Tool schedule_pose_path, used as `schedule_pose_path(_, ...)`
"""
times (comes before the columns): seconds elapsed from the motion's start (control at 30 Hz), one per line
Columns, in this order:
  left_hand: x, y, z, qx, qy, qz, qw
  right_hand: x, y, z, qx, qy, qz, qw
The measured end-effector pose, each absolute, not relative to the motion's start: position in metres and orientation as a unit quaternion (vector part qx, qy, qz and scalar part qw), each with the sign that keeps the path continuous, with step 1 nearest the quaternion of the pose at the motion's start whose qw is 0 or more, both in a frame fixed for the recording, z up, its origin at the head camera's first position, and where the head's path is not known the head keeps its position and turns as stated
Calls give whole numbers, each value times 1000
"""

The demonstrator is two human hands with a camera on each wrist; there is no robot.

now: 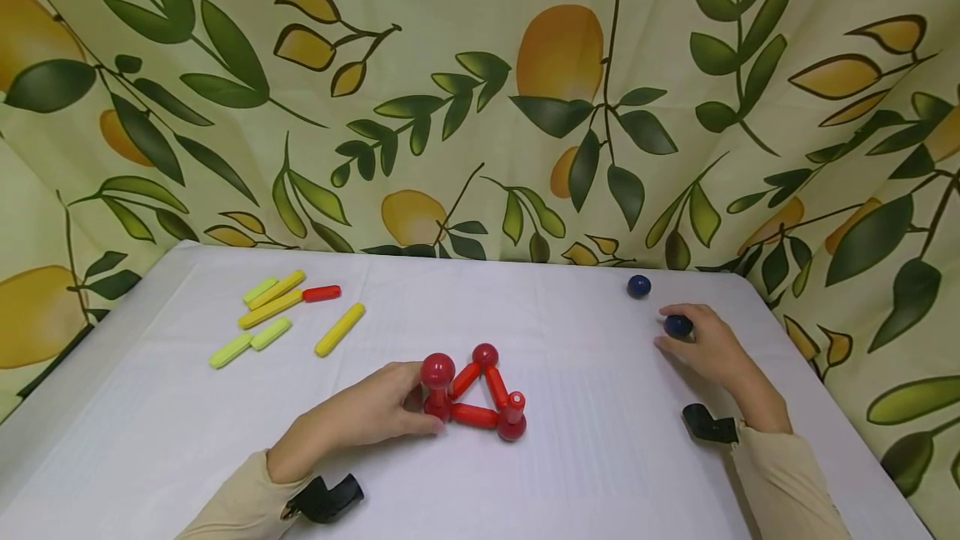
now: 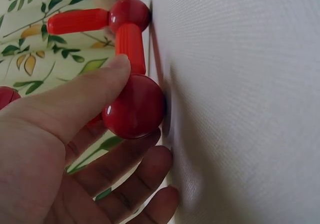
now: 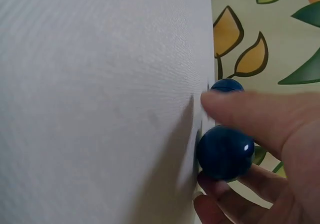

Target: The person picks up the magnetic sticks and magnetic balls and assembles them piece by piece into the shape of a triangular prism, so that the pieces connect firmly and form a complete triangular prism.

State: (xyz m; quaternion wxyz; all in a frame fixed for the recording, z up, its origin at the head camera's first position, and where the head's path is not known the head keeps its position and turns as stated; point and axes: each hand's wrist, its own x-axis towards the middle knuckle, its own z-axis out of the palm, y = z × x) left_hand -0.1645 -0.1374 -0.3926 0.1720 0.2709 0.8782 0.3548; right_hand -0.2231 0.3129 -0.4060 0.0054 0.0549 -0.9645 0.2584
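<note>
Left hand (image 1: 371,415) low and central, thumb and curled fingers (image 2: 120,166) pinching, right hand (image 1: 708,348) reached forward, fingers (image 3: 250,112) curled in grip, both sleeved forearms outstretched

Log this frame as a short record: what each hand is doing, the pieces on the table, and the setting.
left hand: holds the red structure at its nearest upright rod, thumb on the rod below the ball
red structure: triangle of red rods and balls, two corners with uprights
right hand: pinches a dark blue ball on the table
second blue ball: lies apart, farther back
loose rods: yellow, light green, one red, far left
backdrop: lemon-print cloth
</note>
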Motion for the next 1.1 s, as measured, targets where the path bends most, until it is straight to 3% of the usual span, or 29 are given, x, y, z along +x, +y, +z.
schedule_pose_path(0.47, -164, -136, -391, 255, 885, 351, 169, -220, 302, -394, 71, -957, 278, 30)
schedule_pose_path(1.1, -165, -138, -390, 265, 876, 361, 177, -207, 253, -367, 184, -936, 280, 109)
